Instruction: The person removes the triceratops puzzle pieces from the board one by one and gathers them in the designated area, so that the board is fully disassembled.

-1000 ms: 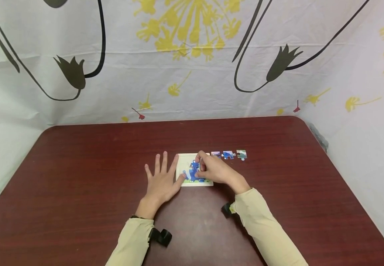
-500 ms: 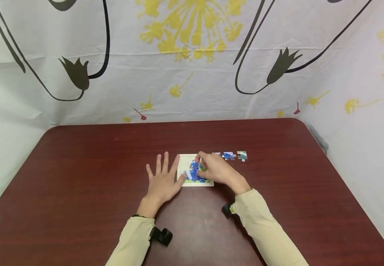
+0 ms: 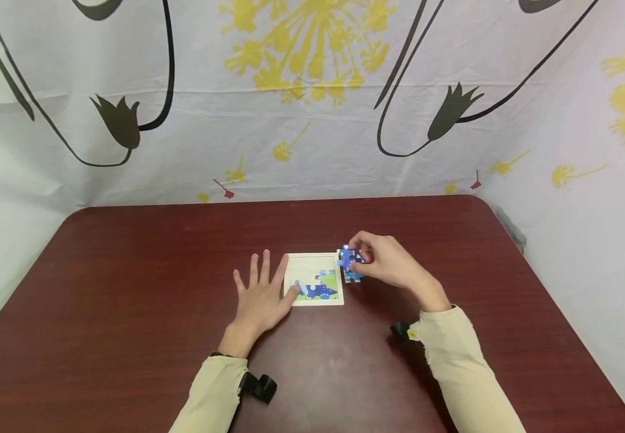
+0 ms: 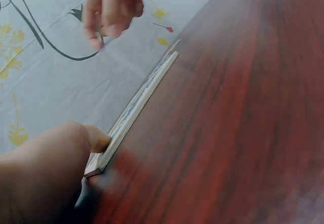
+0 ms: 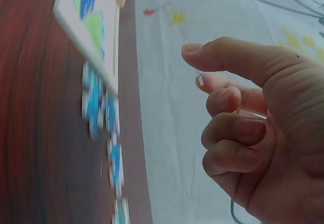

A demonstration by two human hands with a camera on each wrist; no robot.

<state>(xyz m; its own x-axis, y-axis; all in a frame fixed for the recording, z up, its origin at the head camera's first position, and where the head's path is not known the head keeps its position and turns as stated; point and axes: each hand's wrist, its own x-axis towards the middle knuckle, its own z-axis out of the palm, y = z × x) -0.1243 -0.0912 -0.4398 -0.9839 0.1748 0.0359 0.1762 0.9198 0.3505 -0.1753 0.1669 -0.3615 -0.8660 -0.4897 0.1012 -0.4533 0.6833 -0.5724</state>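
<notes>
My left hand (image 3: 261, 300) lies with fingers spread beside a shallow white-rimmed puzzle tray (image 3: 315, 303), its thumb on the tray's near left corner. Inside the tray, blue and green joined puzzle pieces (image 3: 318, 291) fill the lower and right part; pale board shows above them. Just past the tray's right rim, my right hand (image 3: 393, 261) pinches a blue puzzle piece (image 3: 347, 257) between thumb and index finger. The right wrist view shows that piece edge-on and raised, the other fingers curled. Below it in the head view, another puzzle piece (image 3: 352, 278) is partly covered.
Loose puzzle pieces (image 5: 116, 166) lie in a row on the table beside the tray, blurred in the right wrist view; my right hand hides most of them in the head view. The dark red table (image 3: 155, 300) meets a patterned white cloth (image 3: 193, 138) behind.
My right hand has lifted the blue puzzle piece out of the tray and moved right with it, past the rim. Pale board shows where it was. The left hand stays in place.
</notes>
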